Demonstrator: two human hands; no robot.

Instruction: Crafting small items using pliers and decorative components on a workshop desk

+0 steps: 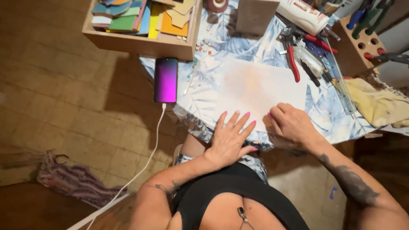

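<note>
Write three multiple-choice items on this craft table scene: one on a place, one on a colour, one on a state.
1. Where does the phone with the glowing purple screen lie?
A. left of the white paper sheet
B. inside the wooden box
C. on the floor

2. What colour are the plier handles?
A. green
B. red
C. white

3. How does the left hand rest?
A. fisted
B. gripping pliers
C. flat, fingers spread

Answers: 1 A, it sits at the table edge beside the white paper sheet. 2 B, the grips show red. 3 C, the palm lies down on the sheet's near edge.

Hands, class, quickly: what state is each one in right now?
Left hand: open, fingers spread flat on the near edge of the white paper sheet.
Right hand: curled on the sheet's near edge; any grip cannot be told.
</note>
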